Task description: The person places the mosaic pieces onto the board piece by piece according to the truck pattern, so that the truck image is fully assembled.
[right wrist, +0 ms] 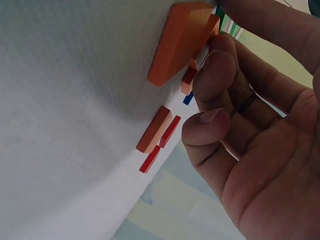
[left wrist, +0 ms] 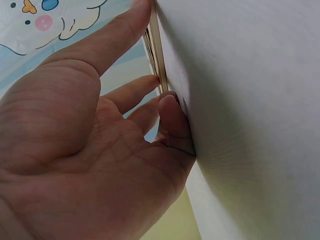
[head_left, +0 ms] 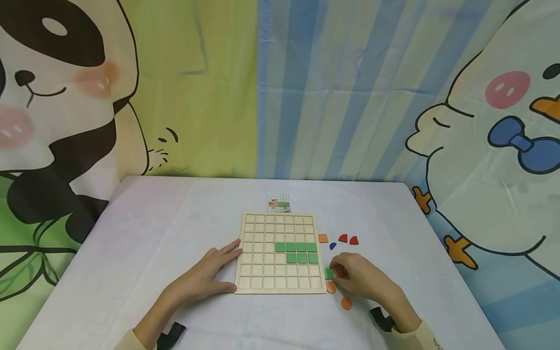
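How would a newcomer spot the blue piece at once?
On the table, find the board. Off its right edge in the head view, between the orange square and two red pieces but slightly lower, lies the blue piece. It alone is blue; its neighbours are orange and red.

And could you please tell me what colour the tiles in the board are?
The tiles are green, seen best in the head view.

No legible text — no numbers either.
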`<state>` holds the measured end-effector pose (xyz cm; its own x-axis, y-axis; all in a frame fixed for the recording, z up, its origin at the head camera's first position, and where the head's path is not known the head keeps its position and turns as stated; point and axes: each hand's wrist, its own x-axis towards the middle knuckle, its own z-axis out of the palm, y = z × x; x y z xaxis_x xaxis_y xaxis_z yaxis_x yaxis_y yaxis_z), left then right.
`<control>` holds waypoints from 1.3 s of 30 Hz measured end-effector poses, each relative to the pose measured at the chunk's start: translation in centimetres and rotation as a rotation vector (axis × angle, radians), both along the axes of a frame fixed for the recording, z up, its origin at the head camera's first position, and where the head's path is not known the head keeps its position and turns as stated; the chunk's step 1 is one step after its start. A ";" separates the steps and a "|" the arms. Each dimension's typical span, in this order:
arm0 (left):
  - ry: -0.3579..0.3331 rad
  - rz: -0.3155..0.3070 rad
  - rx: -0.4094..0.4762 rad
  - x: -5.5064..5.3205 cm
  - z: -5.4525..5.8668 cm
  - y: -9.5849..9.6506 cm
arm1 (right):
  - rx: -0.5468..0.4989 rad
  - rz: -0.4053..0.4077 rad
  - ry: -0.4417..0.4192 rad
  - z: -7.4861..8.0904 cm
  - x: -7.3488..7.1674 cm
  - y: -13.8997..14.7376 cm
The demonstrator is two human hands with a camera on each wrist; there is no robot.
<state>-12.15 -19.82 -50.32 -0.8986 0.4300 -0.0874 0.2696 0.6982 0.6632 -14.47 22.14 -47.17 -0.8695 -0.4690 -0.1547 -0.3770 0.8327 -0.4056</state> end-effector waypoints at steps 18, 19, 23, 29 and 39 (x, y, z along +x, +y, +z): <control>-0.005 0.002 -0.007 0.0 -0.1 0.0 | -0.033 0.019 0.009 0.1 0.0 0.3; -0.006 0.003 -0.007 0.0 -0.2 0.0 | -0.032 0.022 0.014 0.1 0.0 0.3; -0.010 0.006 -0.009 0.0 -0.2 0.0 | -0.020 0.015 0.014 0.1 -0.2 0.3; -0.014 0.009 -0.017 -0.1 -0.1 0.1 | -0.021 -0.005 -0.002 0.2 -0.6 0.1; -0.003 0.005 -0.018 -0.2 -0.1 0.1 | -0.013 -0.016 -0.006 0.8 -1.1 -1.0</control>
